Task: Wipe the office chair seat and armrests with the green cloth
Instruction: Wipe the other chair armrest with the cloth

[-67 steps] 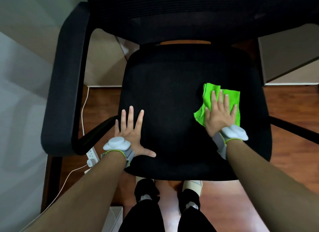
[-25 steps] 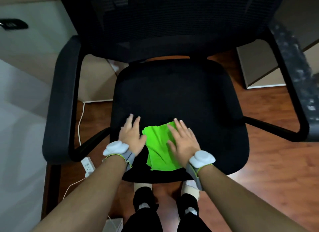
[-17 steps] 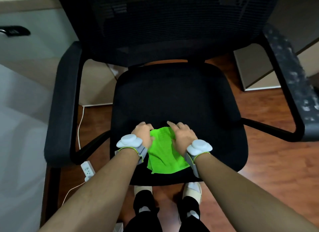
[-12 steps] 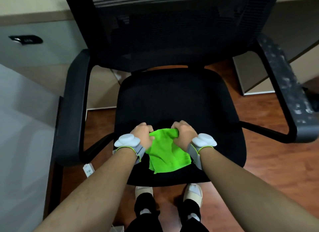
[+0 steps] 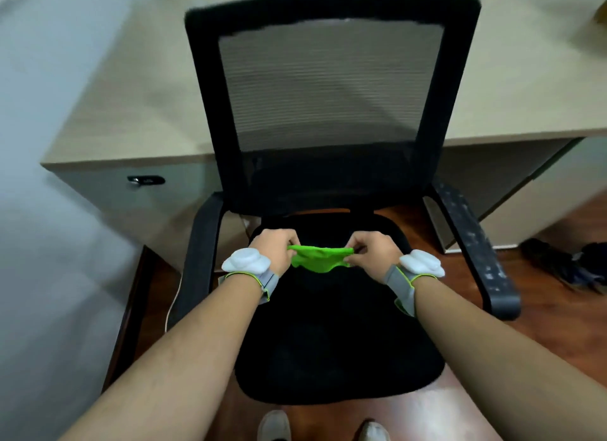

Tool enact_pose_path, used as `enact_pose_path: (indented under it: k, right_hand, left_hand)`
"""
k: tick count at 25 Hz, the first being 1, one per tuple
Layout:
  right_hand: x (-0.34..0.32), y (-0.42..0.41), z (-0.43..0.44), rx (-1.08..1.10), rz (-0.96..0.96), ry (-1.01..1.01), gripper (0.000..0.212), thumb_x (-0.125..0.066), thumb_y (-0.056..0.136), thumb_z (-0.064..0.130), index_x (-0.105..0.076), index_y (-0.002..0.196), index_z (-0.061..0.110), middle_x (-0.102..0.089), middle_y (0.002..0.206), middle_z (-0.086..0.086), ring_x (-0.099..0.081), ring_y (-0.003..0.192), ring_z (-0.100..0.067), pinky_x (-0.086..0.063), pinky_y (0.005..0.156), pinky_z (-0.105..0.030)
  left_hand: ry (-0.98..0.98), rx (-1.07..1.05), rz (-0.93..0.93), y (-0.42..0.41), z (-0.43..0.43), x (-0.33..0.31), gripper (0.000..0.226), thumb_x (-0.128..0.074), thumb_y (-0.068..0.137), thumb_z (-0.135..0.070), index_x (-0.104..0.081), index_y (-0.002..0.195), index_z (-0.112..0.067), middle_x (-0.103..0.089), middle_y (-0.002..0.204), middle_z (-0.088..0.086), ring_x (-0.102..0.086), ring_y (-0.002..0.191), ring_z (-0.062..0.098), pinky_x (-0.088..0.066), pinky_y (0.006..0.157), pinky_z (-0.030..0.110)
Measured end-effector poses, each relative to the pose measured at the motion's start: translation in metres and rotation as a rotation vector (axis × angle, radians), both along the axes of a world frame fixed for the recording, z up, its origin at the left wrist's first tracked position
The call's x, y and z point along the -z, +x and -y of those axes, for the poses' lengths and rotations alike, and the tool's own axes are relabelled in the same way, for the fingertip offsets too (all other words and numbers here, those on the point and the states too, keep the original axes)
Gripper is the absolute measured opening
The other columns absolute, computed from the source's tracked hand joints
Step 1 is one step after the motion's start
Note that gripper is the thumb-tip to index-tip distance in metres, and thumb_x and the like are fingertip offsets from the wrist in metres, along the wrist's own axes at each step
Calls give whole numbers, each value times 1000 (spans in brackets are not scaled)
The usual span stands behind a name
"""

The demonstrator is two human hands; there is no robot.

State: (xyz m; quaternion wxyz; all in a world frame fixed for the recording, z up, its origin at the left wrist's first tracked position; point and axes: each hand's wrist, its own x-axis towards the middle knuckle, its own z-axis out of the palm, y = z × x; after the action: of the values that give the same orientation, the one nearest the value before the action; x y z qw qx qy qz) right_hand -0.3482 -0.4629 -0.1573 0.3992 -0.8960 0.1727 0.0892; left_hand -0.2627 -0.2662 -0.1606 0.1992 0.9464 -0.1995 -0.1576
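Observation:
The green cloth (image 5: 320, 259) hangs stretched between both hands, lifted off the black seat (image 5: 335, 342) of the office chair. My left hand (image 5: 274, 250) pinches its left end and my right hand (image 5: 371, 251) pinches its right end. The cloth sags in the middle above the rear part of the seat. The left armrest (image 5: 200, 253) is plain black. The right armrest (image 5: 476, 253) is black with pale speckles on its top. The mesh backrest (image 5: 328, 89) stands upright behind the hands.
A beige desk (image 5: 131, 89) with a drawer handle (image 5: 146, 180) stands behind the chair. Dark shoes (image 5: 571, 263) lie on the wooden floor at the right. A pale wall is at the left. My shoe tips (image 5: 323, 427) show below the seat's front edge.
Both hands gathered the cloth from the seat's front, gripped its ends and lifted it clear of the seat. The view tilted up, bringing the whole backrest and desk into sight.

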Motion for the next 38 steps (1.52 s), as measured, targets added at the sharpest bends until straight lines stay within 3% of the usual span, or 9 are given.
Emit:
enact_pose_path:
  k: [3, 7, 13, 18, 23, 27, 31, 34, 38]
  right_hand:
    - [-46, 14, 8, 71, 95, 41, 28, -72, 72, 6, -55, 62, 26, -70, 86, -7, -62, 72, -19, -54, 74, -38]
    - [-106, 15, 21, 123, 183, 85, 31, -71, 74, 2, -55, 62, 25, -66, 80, -11, -59, 67, -20, -55, 69, -37]
    - [-153, -10, 52, 170, 240, 28, 26, -72, 74, 6, -58, 64, 25, -70, 80, -10, -65, 69, -23, -56, 76, -41]
    - [-165, -44, 97, 205, 242, 0, 24, -70, 75, 6, -58, 65, 24, -72, 84, -17, -68, 73, -30, -56, 76, -44]
    - [-158, -87, 153, 255, 216, 33, 23, -69, 76, 6, -58, 65, 23, -70, 73, -6, -65, 70, -25, -55, 71, -40]
    - [-154, -115, 183, 265, 206, 57, 25, -68, 77, 4, -57, 65, 23, -72, 82, -16, -68, 80, -36, -54, 77, -46]
    - [-154, -128, 208, 262, 217, -72, 22, -71, 76, 14, -57, 64, 27, -66, 71, 0, -57, 64, -11, -45, 67, -27]
    - [-145, -129, 221, 301, 227, -135, 19, -70, 77, 21, -56, 67, 28, -51, 58, 8, -49, 58, -9, -36, 58, -25]
    - [-130, -124, 234, 347, 189, -110, 23, -66, 82, 20, -52, 66, 31, -55, 56, 9, -57, 63, -13, -44, 66, -30]
  left_hand:
    - [-83, 10, 83, 13, 12, -51, 13, -64, 78, -15, -68, 85, -26, -72, 86, 1, -66, 87, 24, -48, 72, 28]
    - [-134, 47, 163, 20, 24, -114, 13, -65, 80, -15, -70, 91, -21, -72, 93, 3, -65, 92, 25, -51, 79, 30]
    - [-121, 147, 179, 8, 57, -165, 15, -65, 83, -15, -71, 96, -18, -70, 100, 6, -62, 97, 24, -50, 88, 36]
    - [-120, 213, 151, -21, 103, -174, 16, -65, 82, -13, -70, 96, -18, -70, 99, 5, -64, 97, 23, -49, 89, 33]
    - [-132, 265, 110, -57, 159, -175, 14, -67, 82, -13, -71, 95, -14, -72, 94, 9, -66, 92, 25, -51, 88, 34]
    - [-126, 257, 88, -82, 194, -174, 13, -65, 83, -11, -71, 94, -13, -72, 93, 11, -68, 88, 27, -53, 86, 36]
    - [-90, 276, 116, -93, 222, -169, 14, -59, 86, -8, -68, 96, -11, -64, 107, 10, -64, 96, 28, -51, 88, 38]
    - [-88, 270, 184, -89, 239, -161, 12, -62, 86, -15, -69, 96, -17, -48, 104, 3, -57, 99, 26, -47, 83, 34]
    - [-26, 267, 194, -73, 262, -153, 10, -56, 86, -29, -63, 93, -30, -69, 96, -1, -64, 92, 26, -47, 75, 28]
